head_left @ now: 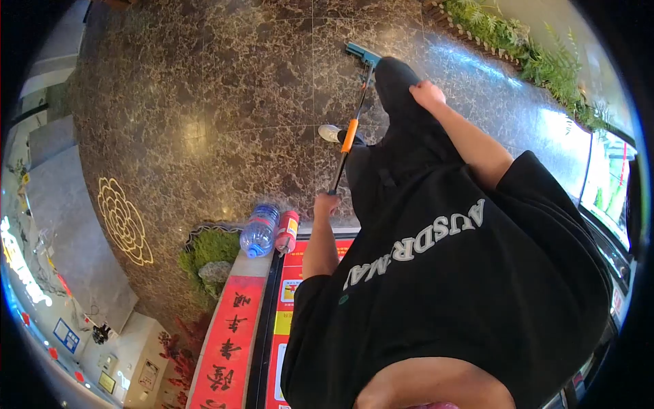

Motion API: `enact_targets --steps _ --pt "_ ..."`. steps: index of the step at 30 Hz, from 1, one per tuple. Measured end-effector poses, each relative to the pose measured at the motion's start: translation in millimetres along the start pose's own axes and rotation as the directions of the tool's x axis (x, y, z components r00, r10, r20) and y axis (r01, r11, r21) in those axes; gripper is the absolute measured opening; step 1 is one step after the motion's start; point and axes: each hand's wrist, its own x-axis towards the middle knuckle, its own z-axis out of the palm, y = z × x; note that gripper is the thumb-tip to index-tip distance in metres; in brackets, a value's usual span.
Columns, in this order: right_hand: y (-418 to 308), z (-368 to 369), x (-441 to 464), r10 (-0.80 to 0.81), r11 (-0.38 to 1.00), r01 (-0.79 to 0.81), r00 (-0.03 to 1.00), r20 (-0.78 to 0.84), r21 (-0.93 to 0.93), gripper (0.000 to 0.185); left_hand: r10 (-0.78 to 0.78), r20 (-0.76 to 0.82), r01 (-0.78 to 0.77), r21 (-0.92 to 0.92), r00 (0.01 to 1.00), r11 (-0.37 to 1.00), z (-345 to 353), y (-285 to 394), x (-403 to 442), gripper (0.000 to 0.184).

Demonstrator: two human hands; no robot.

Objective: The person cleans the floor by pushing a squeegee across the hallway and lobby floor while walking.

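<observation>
My left hand [327, 202] is closed around the dark lower part of a long pole [349, 136] with an orange grip section. At the pole's far end, a teal-edged squeegee-like head [363, 53] lies on the dark patterned floor [272, 88], near my dark trouser leg [398, 82]. My right hand [428, 94] is at the knee of that leg, away from the pole. Its fingers look curled on the fabric, with the fingertips partly hidden. A light shoe [330, 133] shows beside the orange section.
A large water bottle [259, 230] and a red-labelled container [287, 232] lie by my left forearm. Green moss with a rock [215, 272] and a red banner [231, 334] are at lower left. Plants [504, 37] line the upper right edge, and glass panels stand at right.
</observation>
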Motion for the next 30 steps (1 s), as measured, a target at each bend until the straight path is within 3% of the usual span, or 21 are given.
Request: enact_targets --steps 1,3,5,11,14,17,21,23,26,28,30 --pt "-9 -3 0 0.026 1.0 -0.026 1.0 -0.016 0.015 0.038 -0.042 -0.008 0.042 0.05 0.999 0.998 -4 3 -3 0.028" --pt "-15 0 12 -0.032 0.999 0.032 0.999 -0.021 0.019 0.038 -0.016 -0.173 0.024 0.046 0.985 0.999 3 -8 7 0.03" --pt "-17 6 14 -0.083 0.996 0.083 0.997 0.0 0.008 0.038 -0.134 -0.07 0.141 0.115 0.989 0.983 -26 26 -35 0.042" --pt "-33 31 41 -0.219 0.972 0.22 0.975 0.025 -0.086 0.035 -0.102 -0.162 0.116 0.081 0.981 0.99 -54 34 -71 0.046" --pt "-34 31 49 -0.155 0.985 0.137 0.972 0.177 0.109 0.027 -0.133 -0.115 0.151 0.166 0.984 0.974 -63 41 -65 0.044" --pt "-26 33 49 -0.157 0.981 0.132 0.971 0.183 0.142 0.027 -0.101 -0.126 0.117 0.13 0.987 0.985 -87 59 -75 0.043" --pt "0 34 51 -0.124 0.966 0.091 0.985 0.123 0.241 0.023 -0.118 -0.119 0.136 0.155 0.986 0.978 -84 33 -20 0.03" --pt "17 38 62 -0.083 0.947 0.031 0.985 0.153 0.319 0.023 -0.126 -0.043 0.13 0.117 0.991 0.985 -108 67 -56 0.026" --pt "47 51 88 -0.072 0.842 -0.054 0.975 0.211 0.536 0.024 -0.121 0.004 0.12 0.075 0.993 0.99 -105 54 -27 0.025" --pt "64 54 102 -0.017 0.786 -0.172 0.954 0.299 0.593 0.024 0.018 0.055 -0.029 0.203 0.998 0.979 -117 70 -33 0.025" --pt "74 58 116 0.019 0.715 -0.278 0.925 0.38 0.641 0.022 0.007 0.089 -0.027 0.227 0.996 0.973 -125 84 -42 0.025"
